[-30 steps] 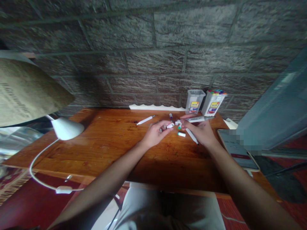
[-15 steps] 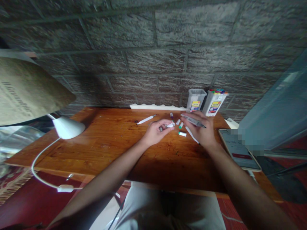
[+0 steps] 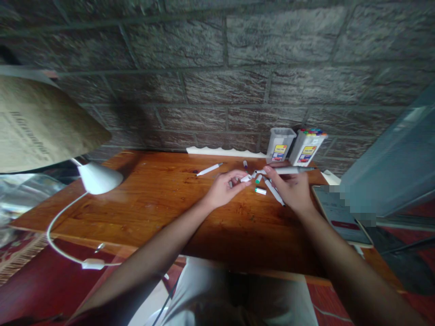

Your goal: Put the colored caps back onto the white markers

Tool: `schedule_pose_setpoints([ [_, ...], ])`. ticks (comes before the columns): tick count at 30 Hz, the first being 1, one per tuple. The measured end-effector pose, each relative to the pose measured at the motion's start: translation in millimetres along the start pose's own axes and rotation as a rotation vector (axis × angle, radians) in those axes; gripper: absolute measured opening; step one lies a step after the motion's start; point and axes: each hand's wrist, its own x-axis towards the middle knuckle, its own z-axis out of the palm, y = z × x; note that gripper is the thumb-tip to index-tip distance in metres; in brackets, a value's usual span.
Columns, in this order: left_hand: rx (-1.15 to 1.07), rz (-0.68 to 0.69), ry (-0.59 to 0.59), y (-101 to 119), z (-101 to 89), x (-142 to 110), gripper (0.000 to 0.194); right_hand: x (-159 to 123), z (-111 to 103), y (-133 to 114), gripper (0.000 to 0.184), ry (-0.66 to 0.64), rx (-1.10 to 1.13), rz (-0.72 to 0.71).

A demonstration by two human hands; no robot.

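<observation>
Pinched between the thumb and fingers of my left hand (image 3: 224, 189) is a small white marker cap (image 3: 246, 179), its open end facing right. My right hand (image 3: 295, 192) grips an uncapped white marker (image 3: 287, 170) lying almost level, one tip toward the cap and the other end pointing right. A narrow gap seems to separate tip and cap. Below the right fingers, another uncapped marker (image 3: 273, 192) rests on the table. Two green-ended caps, one nearer me (image 3: 261, 191) and one by the marker tip (image 3: 258, 179), lie between the hands. A purple-ended cap (image 3: 245, 164) sits farther back.
One more uncapped marker (image 3: 209, 169) lies left on the wooden table (image 3: 152, 199). Against the brick wall stand a clear container (image 3: 280, 145) and one packed with colourful markers (image 3: 308, 147). A lamp (image 3: 100, 179) is at left, a tablet-like device (image 3: 340, 217) at right.
My right hand has turned the marker from slanted to nearly level, bringing its left tip close to the cap. My left hand keeps its pinch. The whole view has shifted slightly.
</observation>
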Motion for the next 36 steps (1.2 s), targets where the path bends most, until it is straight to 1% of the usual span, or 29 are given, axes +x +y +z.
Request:
schedule_pose_setpoints([
  [3, 0.009, 0.017, -0.012, -1.2, 0.8, 0.0, 0.024, -0.9, -1.0, 1.0, 0.022, -0.027, 0.046, 0.005],
  [6, 0.015, 0.027, -0.007, -3.0, 1.0, 0.0, 0.024, -3.7, 2.3, 3.5, 0.019, -0.076, 0.041, -0.037],
  [9, 0.026, 0.028, -0.013, -3.7, 0.9, 0.0, 0.024, -6.5, 6.5, 5.1, 0.018, -0.136, 0.012, -0.077],
  [11, 0.035, 0.029, -0.019, -3.6, 0.8, -0.1, 0.023, -5.6, 5.6, 5.6, 0.017, -0.181, -0.038, -0.114],
  [12, 0.033, 0.030, -0.020, -3.4, 0.7, -0.2, 0.023, -3.9, 3.4, 6.2, 0.018, -0.180, -0.079, -0.141],
  [13, 0.028, 0.029, -0.023, -3.1, 0.6, -0.2, 0.023, -1.4, 0.1, 7.2, 0.018, -0.151, -0.127, -0.164],
  [14, 0.021, 0.025, -0.029, -2.8, 0.6, -0.3, 0.024, 1.6, -4.1, 8.8, 0.019, -0.096, -0.179, -0.176],
  [16, 0.000, 0.006, -0.045, -2.3, 0.5, -0.4, 0.025, 7.7, -13.0, 13.4, 0.022, 0.042, -0.277, -0.163],
  [17, -0.011, -0.006, -0.050, -2.3, 0.5, -0.4, 0.026, 10.0, -16.7, 15.8, 0.024, 0.084, -0.311, -0.141],
  [19, -0.032, -0.030, -0.043, -2.7, 0.3, -0.1, 0.027, 12.2, -20.1, 19.2, 0.026, 0.098, -0.335, -0.097],
  [24, -0.046, -0.040, -0.025, -4.1, -1.6, 0.3, 0.029, 7.3, -9.9, 13.4, 0.027, 0.067, -0.255, -0.071],
  [30, -0.026, -0.028, -0.046, -4.5, -0.3, -0.6, 0.027, 3.1, -3.9, 10.0, 0.032, 0.019, -0.063, 0.051],
  [33, -0.021, -0.018, -0.050, -5.7, 0.5, -0.6, 0.026, -0.7, -1.2, 10.5, 0.029, -0.054, 0.007, 0.030],
  [36, -0.002, -0.013, -0.059, -6.3, 0.1, -0.5, 0.026, -6.4, 4.5, 7.4, 0.023, -0.143, -0.017, -0.037],
])
